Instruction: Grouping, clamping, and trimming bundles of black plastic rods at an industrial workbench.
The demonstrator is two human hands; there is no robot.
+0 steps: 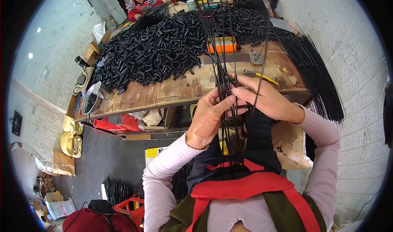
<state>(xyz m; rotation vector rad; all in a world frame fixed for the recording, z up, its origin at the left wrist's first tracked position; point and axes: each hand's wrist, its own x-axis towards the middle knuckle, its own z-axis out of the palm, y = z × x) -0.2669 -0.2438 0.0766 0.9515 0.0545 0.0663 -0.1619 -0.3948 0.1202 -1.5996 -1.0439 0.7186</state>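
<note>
Many thin black rods (223, 79) rose before the near edge of the desk (172, 89).
Left hand (209, 116) gripped them, probably for steadiness; right hand (268, 99) met them, its grip unclear.

I hold a loose sheaf of thin, straight black rods (222, 72) in my left fingers (225, 104), my right fingers (245, 95) meeting its right side; the rods run lengthwise, crowded at my grip, fanning slightly toward the top; their lower ends reach below my hands; one rod (265, 47) slants apart, rightward.
</note>
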